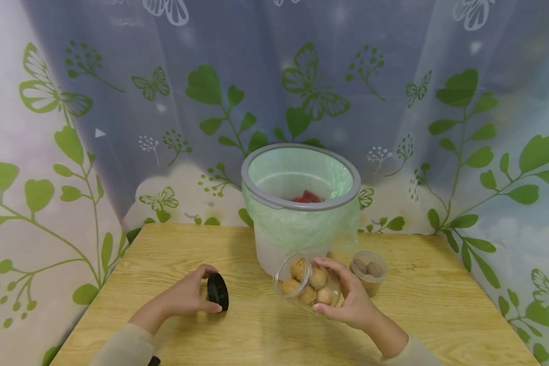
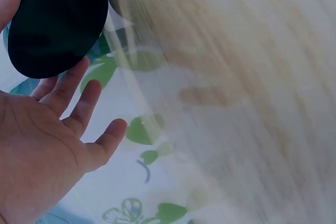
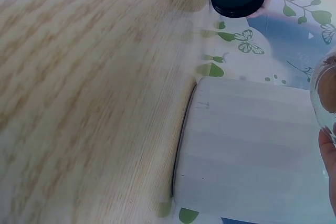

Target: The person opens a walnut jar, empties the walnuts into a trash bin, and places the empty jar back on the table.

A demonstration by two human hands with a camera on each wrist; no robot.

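Observation:
In the head view, my left hand (image 1: pixel 185 296) pinches a round black lid (image 1: pixel 218 292) by its edge, holding it upright above the table. The left wrist view shows the lid's flat face (image 2: pixel 58 24), with the other fingers spread loosely. My right hand (image 1: pixel 354 300) grips a clear plastic jar (image 1: pixel 308 277) of tan, walnut-like nuts (image 1: pixel 318 278). The jar is tilted, its open mouth pointing left, in front of the bin. Only a sliver of the jar (image 3: pixel 315 95) shows in the right wrist view.
A white bin (image 1: pixel 267 249) with a grey rim (image 1: pixel 274 202) and green liner (image 1: pixel 306 223) stands at the table's back; something red (image 1: pixel 308 196) lies inside. Right of the held jar, a small clear container (image 1: pixel 370 288) holds brown nuts (image 1: pixel 374 269). Patterned curtains (image 1: pixel 265 61) surround the wooden table (image 1: pixel 183 254).

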